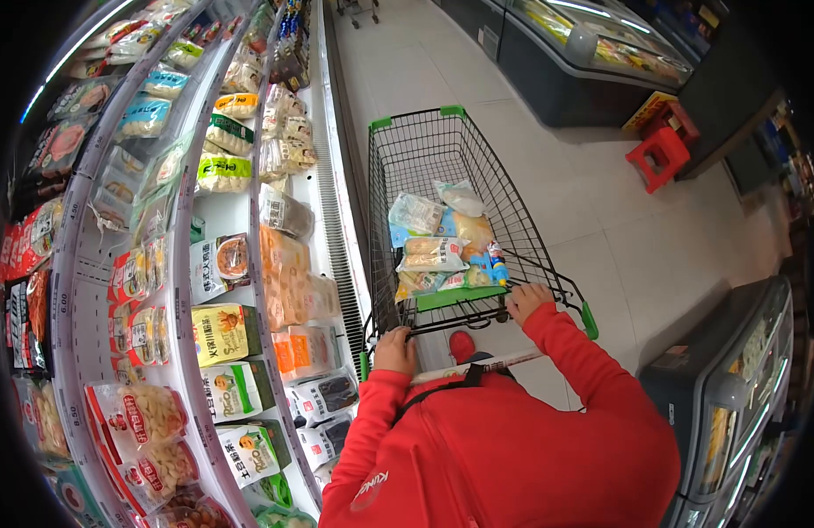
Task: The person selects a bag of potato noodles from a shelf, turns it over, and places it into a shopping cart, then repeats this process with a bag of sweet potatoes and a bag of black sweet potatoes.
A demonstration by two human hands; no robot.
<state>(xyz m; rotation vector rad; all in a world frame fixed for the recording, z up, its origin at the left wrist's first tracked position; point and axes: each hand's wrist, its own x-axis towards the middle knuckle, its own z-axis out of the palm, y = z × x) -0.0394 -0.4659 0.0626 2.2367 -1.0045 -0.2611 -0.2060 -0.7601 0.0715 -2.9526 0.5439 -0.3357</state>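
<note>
A black wire shopping cart with green corner pieces stands in front of me. My left hand is closed over the left end of its handle, close to the shelf side. At the right part of the handle, my right hand is closed too, with its fingers curled over the bar. Several plastic-wrapped food packs lie piled in the basket, among them a pack of pale rolls and a whitish bag. A small blue and yellow item rests at the pile's right edge.
Refrigerated shelves full of packaged noodles and other foods run along my left, very near the cart. Dark freezer cases stand at the upper right and lower right. A red stool is beside the aisle's tiled floor.
</note>
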